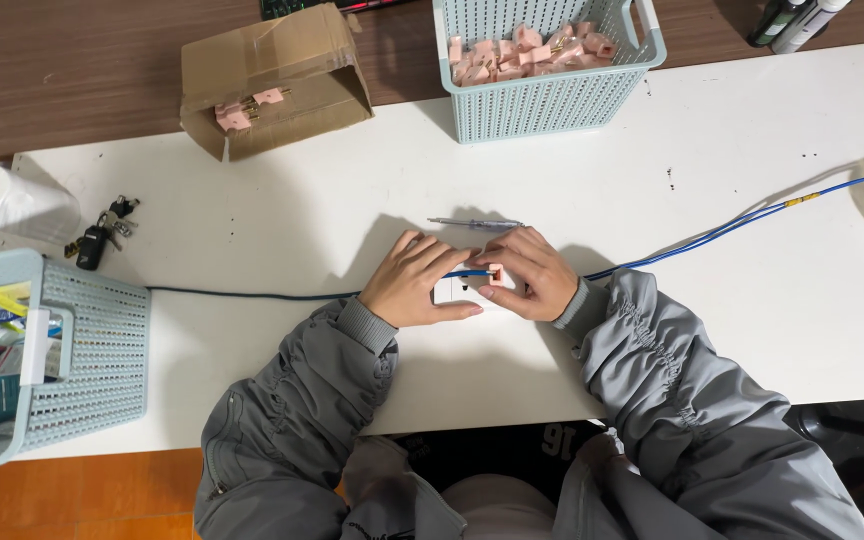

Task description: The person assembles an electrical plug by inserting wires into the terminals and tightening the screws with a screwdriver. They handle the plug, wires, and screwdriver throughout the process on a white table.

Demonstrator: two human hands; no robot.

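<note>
White socket plate (455, 291), flat on the white table (732, 300), between both hands.
Left hand (414, 281) lies spread, pressing the plate steady; right hand (532, 275) pinches a blue wire (712, 236) into it. Just beyond: a tester pen (474, 223). Farther: a basket (542, 95) of pink parts (527, 50), a cardboard box (272, 80), keys (102, 235).

Cardboard box (274, 80) lies open on its side, up-left of the hands, pink parts inside. Light-blue basket (548, 62) of pink parts stands above them. Keys (102, 235) and paper roll (7, 200) far left; second basket (62, 355) lower left
</note>
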